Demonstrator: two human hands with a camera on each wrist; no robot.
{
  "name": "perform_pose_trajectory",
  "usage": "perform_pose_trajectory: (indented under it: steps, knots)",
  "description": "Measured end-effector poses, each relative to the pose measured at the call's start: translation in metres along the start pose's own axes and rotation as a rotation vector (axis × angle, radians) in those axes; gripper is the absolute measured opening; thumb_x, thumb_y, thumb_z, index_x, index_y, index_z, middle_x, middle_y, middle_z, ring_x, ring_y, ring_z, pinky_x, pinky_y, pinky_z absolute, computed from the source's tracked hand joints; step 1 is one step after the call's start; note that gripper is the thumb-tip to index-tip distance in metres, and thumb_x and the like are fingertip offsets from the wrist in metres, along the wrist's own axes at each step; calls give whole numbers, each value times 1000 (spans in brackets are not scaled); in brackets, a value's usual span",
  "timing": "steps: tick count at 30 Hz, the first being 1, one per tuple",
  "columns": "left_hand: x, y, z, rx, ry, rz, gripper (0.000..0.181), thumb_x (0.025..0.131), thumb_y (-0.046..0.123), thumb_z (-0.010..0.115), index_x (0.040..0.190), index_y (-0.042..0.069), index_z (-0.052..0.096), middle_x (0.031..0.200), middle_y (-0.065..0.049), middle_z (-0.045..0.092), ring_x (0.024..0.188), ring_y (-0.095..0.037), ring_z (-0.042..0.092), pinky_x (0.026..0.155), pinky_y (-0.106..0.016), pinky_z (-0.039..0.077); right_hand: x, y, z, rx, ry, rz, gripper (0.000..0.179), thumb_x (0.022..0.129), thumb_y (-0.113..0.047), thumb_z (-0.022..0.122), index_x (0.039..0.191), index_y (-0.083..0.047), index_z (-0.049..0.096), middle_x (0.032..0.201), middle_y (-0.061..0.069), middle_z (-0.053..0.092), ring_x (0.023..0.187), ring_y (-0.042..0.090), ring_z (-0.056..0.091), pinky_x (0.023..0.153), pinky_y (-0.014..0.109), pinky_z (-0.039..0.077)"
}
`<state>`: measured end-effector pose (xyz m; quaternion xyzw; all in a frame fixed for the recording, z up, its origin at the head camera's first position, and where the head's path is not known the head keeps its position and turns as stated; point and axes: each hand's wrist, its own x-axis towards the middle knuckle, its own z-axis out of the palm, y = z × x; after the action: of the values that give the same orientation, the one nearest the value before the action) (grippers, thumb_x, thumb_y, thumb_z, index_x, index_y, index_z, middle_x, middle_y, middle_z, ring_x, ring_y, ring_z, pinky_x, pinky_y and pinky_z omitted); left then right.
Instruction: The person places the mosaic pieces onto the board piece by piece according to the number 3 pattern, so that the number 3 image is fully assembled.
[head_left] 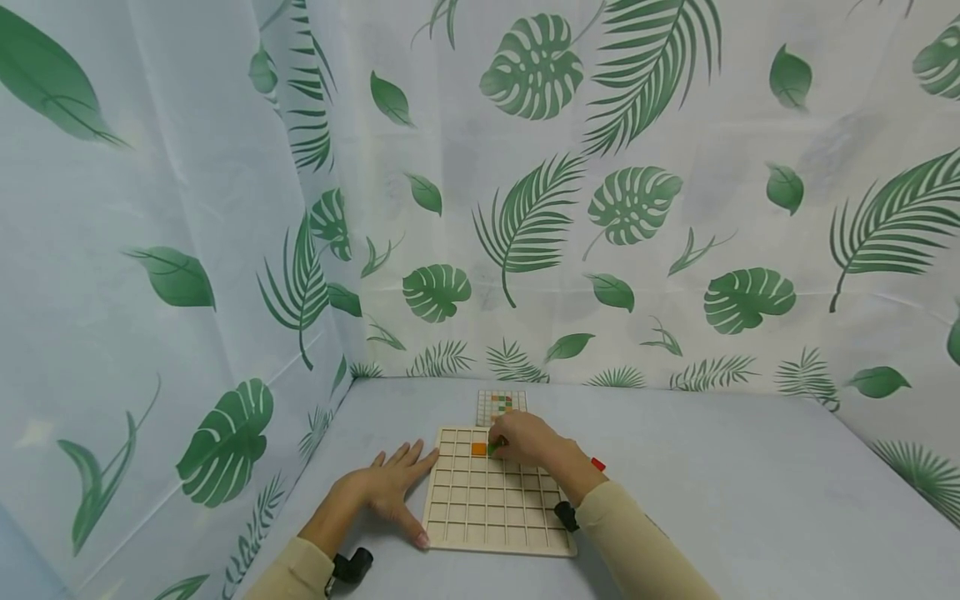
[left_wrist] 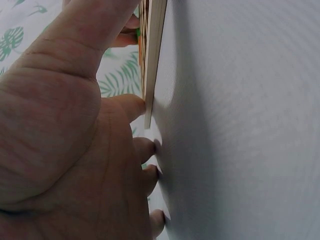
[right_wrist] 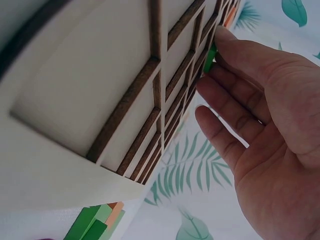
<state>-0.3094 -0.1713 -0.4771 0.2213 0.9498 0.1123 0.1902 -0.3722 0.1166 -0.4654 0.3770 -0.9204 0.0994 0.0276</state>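
Note:
A wooden board with a raised grid of square cells lies flat on the table. In its far part sits an orange tile, filling one cell. Just right of that, my right hand pinches a small green tile between thumb and fingers, right at the board's surface. My left hand lies beside the board with its fingers spread. Its thumb and index fingertip touch the board's left edge; the other fingertips rest on the table.
Behind the board lies a printed grid card with a coloured pattern, partly covered by my right hand. A red piece shows past my right forearm. Green and orange blocks lie off the board's edge. A leaf-print curtain borders the table.

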Motion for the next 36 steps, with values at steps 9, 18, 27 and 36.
perform_pose_trajectory:
  steps: [9, 18, 27, 36]
  knots:
    - [1, 0, 0, -3, -2, -2, 139, 62, 70, 91, 169, 25, 15, 176, -13, 8, 163, -37, 5, 128, -66, 8, 1, 1, 2, -5, -1, 8, 4, 90, -17, 82, 93, -14, 83, 87, -4, 77, 72, 7, 61, 68, 28, 53]
    - [1, 0, 0, -4, -2, -5, 139, 61, 70, 91, 169, 25, 15, 176, -13, 8, 163, -37, 5, 128, -67, 8, -8, 0, -5, 81, 36, 81, 21, 92, -17, 81, 110, -7, 80, 111, 7, 78, 101, 25, 74, 85, 42, 61]
    - [1, -1, 0, -15, 0, -6, 139, 61, 70, 91, 169, 25, 16, 176, -13, 9, 163, -37, 5, 128, -67, 8, -18, 10, -10, 162, 161, 130, 34, 94, -16, 78, 126, -6, 74, 125, 9, 74, 109, 30, 71, 89, 47, 59]
    - [1, -1, 0, -15, 5, -1, 138, 61, 69, 91, 169, 25, 16, 176, -13, 9, 163, -38, 5, 127, -67, 8, -34, 21, -12, 174, 304, 265, 39, 94, -20, 79, 131, -8, 71, 125, 8, 71, 112, 30, 68, 90, 49, 58]
